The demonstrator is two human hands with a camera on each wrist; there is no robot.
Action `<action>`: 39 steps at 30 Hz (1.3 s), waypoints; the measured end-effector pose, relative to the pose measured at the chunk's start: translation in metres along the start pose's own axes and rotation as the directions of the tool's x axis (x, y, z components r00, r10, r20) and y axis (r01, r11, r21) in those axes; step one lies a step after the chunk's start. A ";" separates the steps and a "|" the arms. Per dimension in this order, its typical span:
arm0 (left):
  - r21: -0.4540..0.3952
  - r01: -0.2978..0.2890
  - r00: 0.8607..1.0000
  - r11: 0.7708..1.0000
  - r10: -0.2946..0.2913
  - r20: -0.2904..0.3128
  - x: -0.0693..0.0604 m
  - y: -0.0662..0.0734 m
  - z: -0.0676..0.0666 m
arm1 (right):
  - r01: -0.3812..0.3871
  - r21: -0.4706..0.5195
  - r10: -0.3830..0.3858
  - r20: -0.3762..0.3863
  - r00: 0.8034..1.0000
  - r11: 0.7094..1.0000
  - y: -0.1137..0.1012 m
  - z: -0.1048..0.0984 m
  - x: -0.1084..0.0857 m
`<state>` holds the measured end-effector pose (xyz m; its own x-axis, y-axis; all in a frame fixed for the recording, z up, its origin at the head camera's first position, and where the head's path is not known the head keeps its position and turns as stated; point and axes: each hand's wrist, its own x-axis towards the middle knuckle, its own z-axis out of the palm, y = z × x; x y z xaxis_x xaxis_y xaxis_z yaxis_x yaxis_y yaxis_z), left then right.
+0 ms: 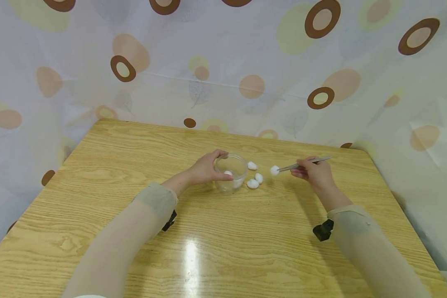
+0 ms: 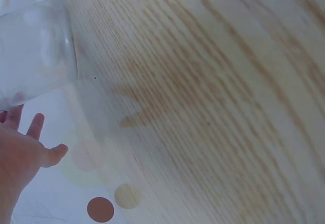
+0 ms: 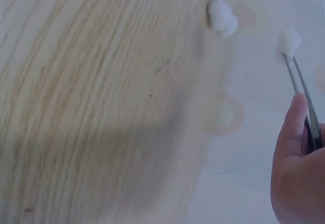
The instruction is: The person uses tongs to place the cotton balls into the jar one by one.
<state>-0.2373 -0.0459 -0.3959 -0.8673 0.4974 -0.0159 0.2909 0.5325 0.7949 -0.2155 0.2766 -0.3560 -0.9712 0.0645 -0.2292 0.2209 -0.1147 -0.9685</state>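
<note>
In the head view my left hand (image 1: pixel 207 169) holds a clear round plastic bowl (image 1: pixel 226 189) on the table, thumb along the near rim and fingers at the far side. White cotton (image 1: pixel 228 173) shows inside it. My right hand (image 1: pixel 319 175) pinches metal tweezers (image 1: pixel 292 166), whose tips grip a cotton ball (image 1: pixel 274 170) above the table. Between the bowl and the tweezers lie three cotton balls (image 1: pixel 252 183). The right wrist view shows the tweezers (image 3: pixel 309 99) with the gripped cotton ball (image 3: pixel 290 42) at their tips. Only part of the bowl (image 2: pixel 38 56) appears in the left wrist view.
A wood-grain table (image 1: pixel 223 256) spreads under both arms, with a bright light reflection near its front. Behind it and at the sides hangs a white sheet (image 1: pixel 223 54) with brown, peach and yellow spots. A black wrist camera (image 1: pixel 323 230) sits under the right sleeve.
</note>
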 end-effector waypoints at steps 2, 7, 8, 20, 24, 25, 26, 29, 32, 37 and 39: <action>-0.001 0.001 1.000 1.000 -0.001 0.000 0.000 0.000 0.000 | 0.000 0.004 0.000 -0.006 1.000 1.000 -0.002 0.000 0.000; -0.001 0.000 1.000 1.000 0.000 -0.002 0.000 0.000 0.000 | 0.002 0.020 -0.001 -0.021 1.000 1.000 -0.007 0.000 -0.002; -0.001 0.001 1.000 1.000 -0.001 -0.001 0.000 0.000 0.000 | 0.004 0.028 -0.003 -0.019 1.000 1.000 -0.009 0.000 -0.002; -0.025 -0.004 1.000 1.000 0.004 0.009 -0.001 0.000 0.000 | 0.006 0.107 -0.007 0.007 1.000 0.994 -0.021 0.002 -0.006; -0.042 -0.006 1.000 0.999 0.007 0.010 -0.001 0.000 0.001 | -0.010 0.118 0.008 0.017 1.000 0.993 -0.024 0.004 -0.008; -0.045 -0.006 1.000 0.999 0.007 0.011 -0.001 0.000 0.001 | -0.013 0.121 0.011 0.018 1.000 0.993 -0.024 0.005 -0.008; -0.047 -0.005 1.000 0.999 0.006 0.011 -0.001 0.000 0.001 | -0.016 0.122 0.014 0.017 1.000 0.992 -0.025 0.006 -0.008; -0.049 -0.004 1.000 0.999 0.005 0.009 -0.001 0.000 0.001 | -0.026 0.138 0.023 0.022 0.999 0.990 -0.027 0.010 -0.008; -0.035 -0.005 1.000 0.999 0.005 0.001 -0.001 0.000 0.001 | -0.025 0.147 0.020 0.032 0.999 0.989 -0.029 0.016 -0.007; 0.015 -0.013 1.000 1.000 0.013 -0.018 -0.001 0.000 0.001 | -0.006 0.155 -0.002 0.057 0.998 0.988 -0.032 0.026 -0.008; 0.038 -0.018 1.000 0.999 0.019 -0.023 -0.001 0.000 0.001 | -0.002 0.156 -0.008 0.064 0.998 0.988 -0.033 0.030 -0.009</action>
<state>-0.2356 -0.0458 -0.3963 -0.8709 0.4913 0.0130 0.3214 0.5493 0.7714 -0.2165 0.2504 -0.3196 -0.9767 0.0021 -0.2146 0.2062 -0.2680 -0.9411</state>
